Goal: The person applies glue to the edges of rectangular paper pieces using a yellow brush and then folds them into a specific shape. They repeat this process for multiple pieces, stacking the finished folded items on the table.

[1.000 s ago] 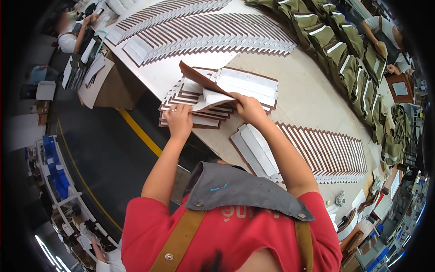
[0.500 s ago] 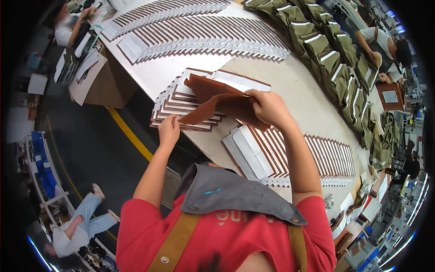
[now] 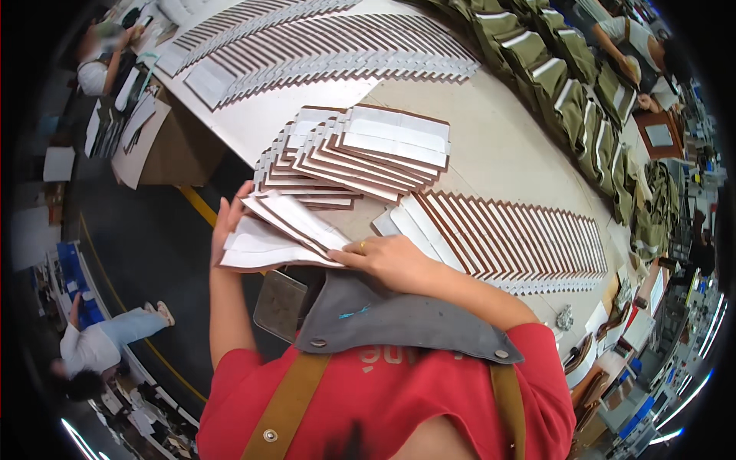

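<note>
A few brown-edged panels with white faces are in my two hands, fanned slightly apart, just in front of the table edge. My left hand grips their left end, its fingers partly hidden behind them. At the right end my right hand, with a ring on one finger, is closed on the panels' corner. Just beyond lies an overlapping pile of similar panels, white faces up, its lower left part close to the held ones. Right of my right hand, a fanned row of such panels lies on the table.
Longer fanned rows of panels cover the far side of the table. Olive-green fabric pieces with white strips lie along the right. A cardboard box stands off the left edge. Other people are at the far left, far right and lower left.
The panels came toward me and to the left, from brown sides showing to white faces up. My right hand moved down and left; my left hand moved left. More of the pile shows.
</note>
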Demonstrator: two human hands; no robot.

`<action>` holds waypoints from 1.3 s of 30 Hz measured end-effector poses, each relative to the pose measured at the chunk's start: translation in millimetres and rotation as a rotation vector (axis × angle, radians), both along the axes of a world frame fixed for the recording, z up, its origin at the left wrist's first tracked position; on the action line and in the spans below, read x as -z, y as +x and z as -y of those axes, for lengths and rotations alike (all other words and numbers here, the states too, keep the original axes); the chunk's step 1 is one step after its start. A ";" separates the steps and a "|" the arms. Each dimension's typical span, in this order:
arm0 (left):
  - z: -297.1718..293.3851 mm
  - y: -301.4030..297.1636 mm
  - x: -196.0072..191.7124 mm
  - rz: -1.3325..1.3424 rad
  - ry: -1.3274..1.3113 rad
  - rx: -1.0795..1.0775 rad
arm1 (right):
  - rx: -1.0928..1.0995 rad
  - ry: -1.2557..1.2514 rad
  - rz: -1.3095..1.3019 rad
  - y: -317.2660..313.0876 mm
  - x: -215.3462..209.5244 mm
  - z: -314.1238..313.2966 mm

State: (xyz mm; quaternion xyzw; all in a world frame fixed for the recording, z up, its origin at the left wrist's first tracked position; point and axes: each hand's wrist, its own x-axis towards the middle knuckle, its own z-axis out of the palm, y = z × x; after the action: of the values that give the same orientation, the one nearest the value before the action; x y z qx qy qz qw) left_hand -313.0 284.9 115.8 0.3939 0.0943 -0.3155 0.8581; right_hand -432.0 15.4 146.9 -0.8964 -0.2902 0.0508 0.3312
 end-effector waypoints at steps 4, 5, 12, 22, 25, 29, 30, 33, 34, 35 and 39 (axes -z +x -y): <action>5.8 11.0 -47.4 0.375 0.153 0.084 | 0.099 -0.051 0.193 18.2 -31.9 18.6; 14.3 16.1 -55.9 0.456 0.209 0.058 | 0.162 -0.155 0.250 20.0 -35.7 24.1; 141.2 63.4 -26.0 0.963 0.521 0.032 | 0.592 -0.440 0.515 12.0 -18.2 103.4; 252.3 60.2 156.7 0.715 0.998 0.260 | 1.230 -0.063 -0.115 -35.2 160.8 209.9; 254.3 67.4 169.2 0.958 1.216 0.286 | 1.549 0.100 -0.205 -14.3 175.0 228.8; 267.6 74.6 166.9 0.848 1.202 0.346 | 1.683 0.090 -0.246 6.9 188.6 231.3; 271.7 77.1 166.1 0.785 1.229 0.330 | 1.675 0.087 -0.237 10.8 189.6 227.0; 268.2 81.3 159.5 0.771 1.149 0.478 | 1.675 0.177 -0.334 18.1 185.8 220.5; 264.5 78.2 161.5 0.859 1.130 0.440 | 1.678 0.225 -0.381 19.2 182.5 218.9; 264.7 76.0 156.8 0.896 1.161 0.494 | 1.655 0.181 -0.440 18.1 183.0 221.6; 267.0 60.4 131.0 1.099 1.031 0.445 | 1.581 -0.007 -0.415 15.2 193.3 228.7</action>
State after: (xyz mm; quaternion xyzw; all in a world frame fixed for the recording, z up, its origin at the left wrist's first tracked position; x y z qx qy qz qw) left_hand -252.5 18.0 -15.2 0.8516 -0.2905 -0.1561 0.4075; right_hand -416.8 -213.3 -46.4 -0.8098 0.4951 -0.0318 0.3133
